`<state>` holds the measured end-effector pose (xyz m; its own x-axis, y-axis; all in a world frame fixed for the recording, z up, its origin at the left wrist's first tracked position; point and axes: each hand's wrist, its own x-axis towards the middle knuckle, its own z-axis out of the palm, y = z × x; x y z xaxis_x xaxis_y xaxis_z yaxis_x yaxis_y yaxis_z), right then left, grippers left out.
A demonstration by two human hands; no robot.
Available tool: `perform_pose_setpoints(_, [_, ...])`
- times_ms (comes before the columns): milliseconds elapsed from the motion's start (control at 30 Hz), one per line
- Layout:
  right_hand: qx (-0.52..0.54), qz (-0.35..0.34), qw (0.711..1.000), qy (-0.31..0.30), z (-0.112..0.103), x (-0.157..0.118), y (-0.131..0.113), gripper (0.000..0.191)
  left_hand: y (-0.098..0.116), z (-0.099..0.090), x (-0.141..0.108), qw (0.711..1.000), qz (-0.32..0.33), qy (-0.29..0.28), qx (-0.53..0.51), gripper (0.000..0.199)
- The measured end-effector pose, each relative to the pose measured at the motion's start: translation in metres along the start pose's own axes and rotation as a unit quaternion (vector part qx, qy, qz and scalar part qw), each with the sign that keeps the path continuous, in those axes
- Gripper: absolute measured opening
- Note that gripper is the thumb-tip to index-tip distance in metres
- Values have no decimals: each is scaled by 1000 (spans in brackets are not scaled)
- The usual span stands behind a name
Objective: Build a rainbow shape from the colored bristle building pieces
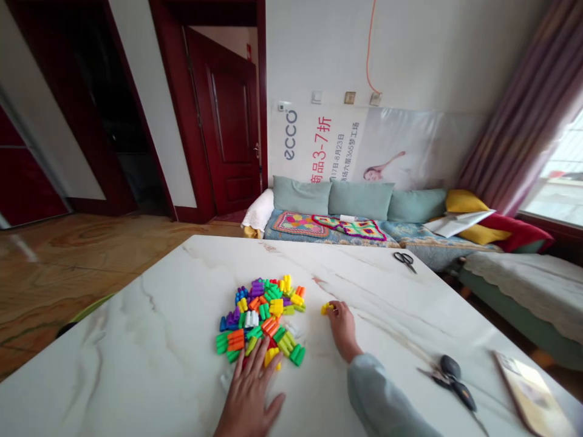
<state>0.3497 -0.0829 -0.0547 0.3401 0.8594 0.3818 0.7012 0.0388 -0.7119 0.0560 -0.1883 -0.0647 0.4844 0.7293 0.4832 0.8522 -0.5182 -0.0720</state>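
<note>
A pile of coloured plastic toy blocks point(250, 318) in green, orange, yellow, purple, blue and white lies on the white marbled table point(173, 340). My left hand point(252, 388) rests at the near edge of the pile, fingers spread over several blocks, gripping none. To the right of the pile, my right hand point(342, 328) pinches a yellow toy block point(326, 308) low at the tabletop. The fingers partly cover that block, and whether it touches the table I cannot tell.
Black-handled scissors point(404, 261) lie near the table's far right corner. Keys with black fobs point(452, 376) and a phone point(531, 391) lie at the right edge. Beyond the table stands a sofa point(291, 233) with green cushions; a red door point(228, 121) is at the back left.
</note>
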Motion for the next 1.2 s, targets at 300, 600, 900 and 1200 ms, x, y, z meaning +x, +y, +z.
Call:
perform_pose_setpoints(300, [-57, -15, 998, -30, 46, 54, -13, 21, 0, -2, 1, 999, 6, -20, -32, 72])
perform_pose_setpoints(600, [-50, -80, 996, -3, 41, 12, -35, 37, 1, -5, 0, 998, -7, -32, -60, 72])
perform_pose_setpoints(900, [-43, -160, 982, -89, 52, -29, -60, 38, 1, -5, 0, 997, -10, -28, -71, 67])
perform_pose_setpoints(1200, [1, -103, 993, -53, 42, -59, -52, 27, 1, -6, -2, 985, -53, -102, -129, 73])
